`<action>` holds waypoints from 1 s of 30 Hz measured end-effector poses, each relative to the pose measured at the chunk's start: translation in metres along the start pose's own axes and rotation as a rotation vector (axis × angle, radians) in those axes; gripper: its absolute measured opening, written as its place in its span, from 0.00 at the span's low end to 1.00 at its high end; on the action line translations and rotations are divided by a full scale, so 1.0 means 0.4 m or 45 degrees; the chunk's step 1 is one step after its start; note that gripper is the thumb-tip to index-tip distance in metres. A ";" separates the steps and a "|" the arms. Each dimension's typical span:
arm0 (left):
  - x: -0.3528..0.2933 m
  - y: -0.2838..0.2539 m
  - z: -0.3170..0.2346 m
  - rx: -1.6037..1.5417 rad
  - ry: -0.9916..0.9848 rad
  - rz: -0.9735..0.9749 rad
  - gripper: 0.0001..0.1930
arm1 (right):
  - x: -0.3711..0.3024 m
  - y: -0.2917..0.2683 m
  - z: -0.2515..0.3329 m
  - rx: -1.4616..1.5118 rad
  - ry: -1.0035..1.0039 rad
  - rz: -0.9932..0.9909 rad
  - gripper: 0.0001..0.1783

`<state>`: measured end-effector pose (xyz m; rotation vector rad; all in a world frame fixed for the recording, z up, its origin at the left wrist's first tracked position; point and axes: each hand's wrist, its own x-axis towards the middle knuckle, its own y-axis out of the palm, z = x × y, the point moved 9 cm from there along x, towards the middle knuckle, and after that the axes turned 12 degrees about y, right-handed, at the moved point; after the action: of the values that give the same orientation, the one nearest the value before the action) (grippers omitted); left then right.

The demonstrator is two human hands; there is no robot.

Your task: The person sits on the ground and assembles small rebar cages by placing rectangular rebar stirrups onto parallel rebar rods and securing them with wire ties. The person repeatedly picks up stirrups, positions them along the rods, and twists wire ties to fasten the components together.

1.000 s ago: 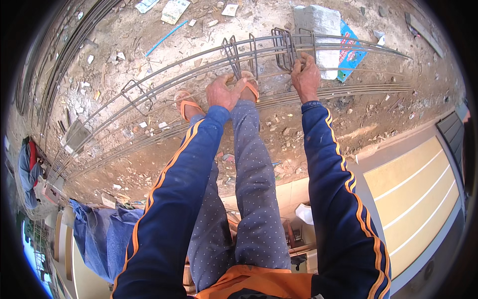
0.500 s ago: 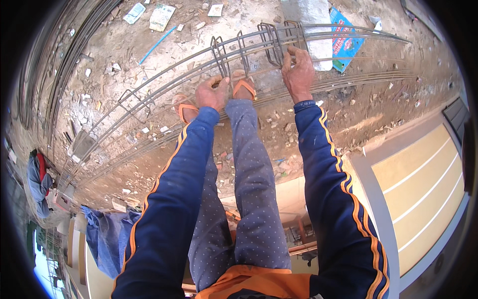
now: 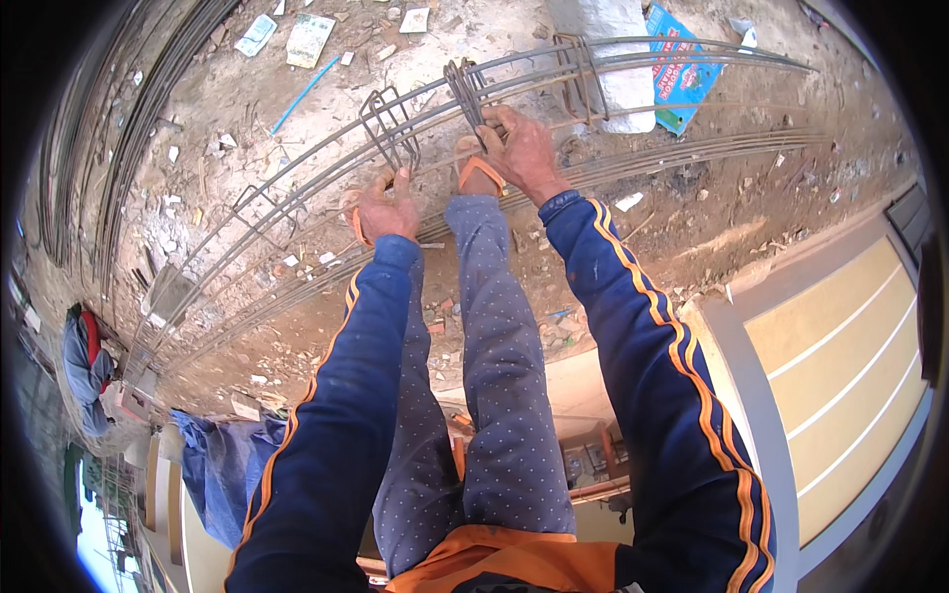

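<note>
Stirrups (image 3: 578, 79) ringed long bars (image 3: 524, 83) — groups at left hand (image 3: 388, 210), right hand (image 3: 524, 153) and farther right — sack (image 3: 628, 107) lay under bars, right side.

The loops (image 3: 463, 94) by your fingers are bare metal, dull and matt, and the rods (image 3: 692, 154) look like metal too, slightly rough. Your sleeves (image 3: 682, 425) are smooth cloth; your trousers (image 3: 504, 376) are matt cloth. You stand over rough, dusty earth (image 3: 732, 212). The blue packet (image 3: 682, 84) looks smooth, but you cannot tell plastic from paper.
</note>
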<state>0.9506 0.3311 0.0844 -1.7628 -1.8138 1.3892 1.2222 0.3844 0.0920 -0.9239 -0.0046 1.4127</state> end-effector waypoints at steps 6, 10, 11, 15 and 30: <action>-0.006 0.014 0.106 -0.062 0.047 -0.178 0.19 | -0.016 0.011 0.031 -0.018 -0.050 -0.143 0.11; 0.022 -0.008 0.074 0.027 0.075 0.016 0.19 | -0.012 -0.217 -0.020 -0.418 -0.070 -0.842 0.14; 0.024 -0.008 0.071 0.036 0.084 0.032 0.19 | -0.003 -0.240 -0.046 -0.454 -0.052 -0.840 0.13; 0.024 0.001 0.084 -0.050 0.083 0.039 0.20 | 0.021 -0.266 -0.101 -0.472 0.002 -0.733 0.11; 0.025 0.002 0.086 -0.021 0.021 0.095 0.20 | -0.036 -0.082 -0.035 -0.166 -0.091 -0.431 0.11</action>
<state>0.9235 0.3246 0.0622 -1.8623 -1.7732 1.3868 1.2537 0.3688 0.1080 -0.9300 -0.2967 1.1386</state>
